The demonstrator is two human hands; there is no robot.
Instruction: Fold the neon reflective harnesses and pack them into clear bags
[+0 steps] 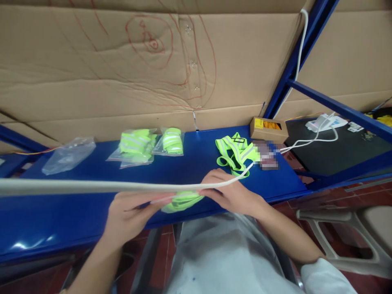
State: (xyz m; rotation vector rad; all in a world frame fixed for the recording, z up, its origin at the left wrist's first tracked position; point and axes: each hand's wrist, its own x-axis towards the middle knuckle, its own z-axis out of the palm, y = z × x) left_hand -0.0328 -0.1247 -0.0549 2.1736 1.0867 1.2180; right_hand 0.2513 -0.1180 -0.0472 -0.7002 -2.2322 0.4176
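Note:
A small clear plastic bag with a folded neon yellow-green reflective strap inside is held low over the table's front edge. My left hand pinches its left side, fingers closed. My right hand grips the right end, thumb beneath and fingers above. A white cable runs across the view in front of both hands and hides part of the fingers and the bag's top edge. Just beyond my right hand lies a loose heap of reflective straps with a black buckle.
Bagged straps, another bagged strap and a clear plastic bag lie along the back of the blue table. A cardboard box stands at the back right. A blue metal post rises there. A plastic stool is at right.

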